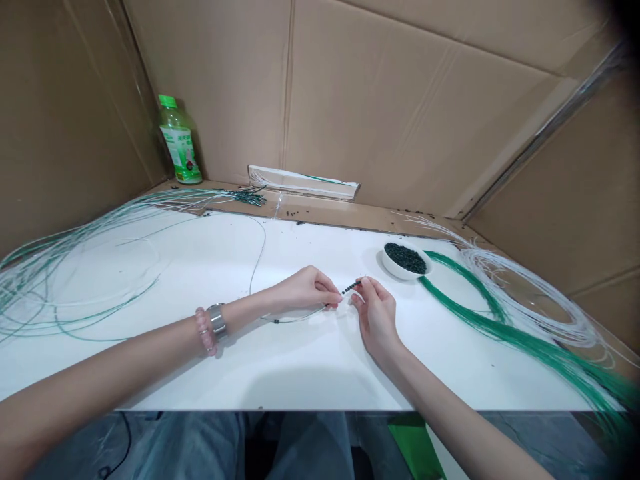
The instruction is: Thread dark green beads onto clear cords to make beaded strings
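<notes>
My left hand (306, 290) and my right hand (375, 313) meet above the white table, pinching a thin white wire (300, 316) between them. A short row of dark green beads (351, 287) sits on the wire, and my right fingertips hold its far end. The wire's slack trails below my left hand, with a single dark bead on it. A white oval dish (397, 268) of dark green beads stands just beyond my right hand. Neither hand touches it.
Long green and white wire bundles (520, 330) lie to the right, and more (75, 267) sprawl left, ending in a beaded bunch at the back. A green-capped plastic bottle (180, 141) stands in the back corner. Cardboard walls surround the white table (200, 260).
</notes>
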Demonstrator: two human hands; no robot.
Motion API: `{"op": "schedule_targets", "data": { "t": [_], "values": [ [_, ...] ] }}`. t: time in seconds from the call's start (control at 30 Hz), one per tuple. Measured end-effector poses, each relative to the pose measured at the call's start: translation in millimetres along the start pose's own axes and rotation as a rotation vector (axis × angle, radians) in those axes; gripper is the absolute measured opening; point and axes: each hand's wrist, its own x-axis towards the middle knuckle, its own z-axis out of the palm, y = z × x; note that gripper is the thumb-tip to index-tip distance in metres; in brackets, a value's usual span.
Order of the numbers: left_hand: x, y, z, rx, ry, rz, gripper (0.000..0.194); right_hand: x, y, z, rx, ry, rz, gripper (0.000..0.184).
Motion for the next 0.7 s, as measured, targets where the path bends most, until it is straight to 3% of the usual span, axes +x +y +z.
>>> {"op": "schedule_targets", "data": {
  "t": [0.23,0.37,0.5,0.7],
  "values": [
    [12,4,11.9,0.024,0.077,0.05,0.026,-1,-1,2,-0.023,-0.03,-0.015,0.02],
    [6,5,8.2,0.051,0.078,0.016,0.027,0,1,2,-0.043,-0.04,-0.027,0.02],
    [16,4,5.6,0.094,0.117,0.049,0.036,0,2,3,-0.074,-0.084,-0.025,0.019],
    [22,3,12.8,-0.036,0.137,0.105,0.029,1,4,2,-0.064,-0.097,-0.018,0.02]
  ]
}}
